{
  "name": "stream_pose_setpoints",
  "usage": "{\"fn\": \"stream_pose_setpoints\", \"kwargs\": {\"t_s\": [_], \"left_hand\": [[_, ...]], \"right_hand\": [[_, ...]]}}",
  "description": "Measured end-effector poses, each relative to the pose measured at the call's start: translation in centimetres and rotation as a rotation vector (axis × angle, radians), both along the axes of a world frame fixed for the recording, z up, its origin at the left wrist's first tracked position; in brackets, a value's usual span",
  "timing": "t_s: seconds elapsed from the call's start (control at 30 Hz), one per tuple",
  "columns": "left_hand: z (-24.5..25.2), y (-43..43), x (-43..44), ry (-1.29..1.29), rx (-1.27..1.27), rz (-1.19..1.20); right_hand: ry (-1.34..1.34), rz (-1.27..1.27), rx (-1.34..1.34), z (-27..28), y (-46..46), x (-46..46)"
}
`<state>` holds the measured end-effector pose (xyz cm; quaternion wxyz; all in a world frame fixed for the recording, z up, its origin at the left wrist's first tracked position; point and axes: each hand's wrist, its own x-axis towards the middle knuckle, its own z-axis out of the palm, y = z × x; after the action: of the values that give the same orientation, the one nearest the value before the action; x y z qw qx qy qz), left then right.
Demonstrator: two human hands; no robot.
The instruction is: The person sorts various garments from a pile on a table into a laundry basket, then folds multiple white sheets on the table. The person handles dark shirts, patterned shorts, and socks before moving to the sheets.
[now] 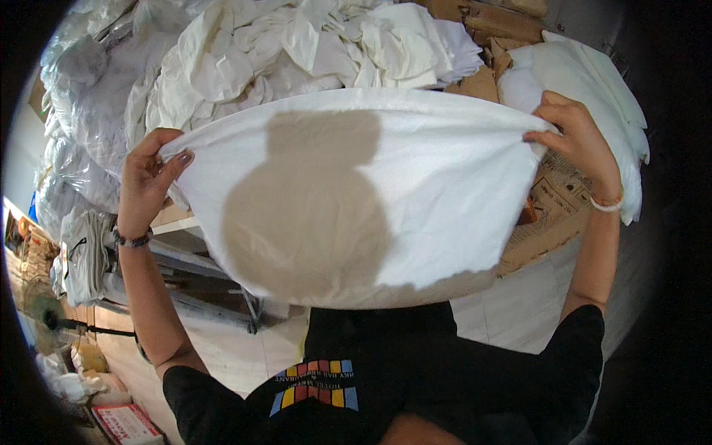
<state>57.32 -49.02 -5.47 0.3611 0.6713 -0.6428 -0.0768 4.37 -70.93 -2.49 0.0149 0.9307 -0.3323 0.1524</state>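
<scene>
A white cloth (pixel 445 183) is stretched out before my chest, its upper edge pulled nearly taut. My left hand (pixel 153 172) pinches one upper corner between thumb and fingers. At the opposite upper corner, my right hand (pixel 573 133) grips the fabric the same way. A dark shadow falls across the cloth's middle and left part. The lower edge hangs close to my black shirt (pixel 473 378). Behind the cloth, part of the work surface is hidden.
Crumpled white fabric (pixel 233 61) is heaped at the back, beside clear plastic bags (pixel 89 111). White bundles (pixel 578 83) and cardboard (pixel 550 222) lie at right. Folded grey cloths (pixel 86 256), a fan (pixel 53 320) and a red-and-white box (pixel 125 425) are at left.
</scene>
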Motion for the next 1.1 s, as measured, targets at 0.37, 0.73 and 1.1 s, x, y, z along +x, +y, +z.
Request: {"fn": "stream_pose_setpoints", "kwargs": {"t_s": [0.37, 0.73, 1.1], "left_hand": [[0.3, -9.7, 3.8, 0.071, -0.221, 0.093], [-3.5, -0.2, 2.9, 0.185, -0.153, -0.057], [-17.3, 2.3, -0.3, 0.543, 0.314, -0.166]], "right_hand": [[-0.544, 0.174, 0.194, -2.8, -12.0, -0.5], [-0.807, 0.142, 0.236, -9.0, -3.3, -4.6], [-0.717, -0.026, 0.725, -20.7, 0.7, -5.0]]}}
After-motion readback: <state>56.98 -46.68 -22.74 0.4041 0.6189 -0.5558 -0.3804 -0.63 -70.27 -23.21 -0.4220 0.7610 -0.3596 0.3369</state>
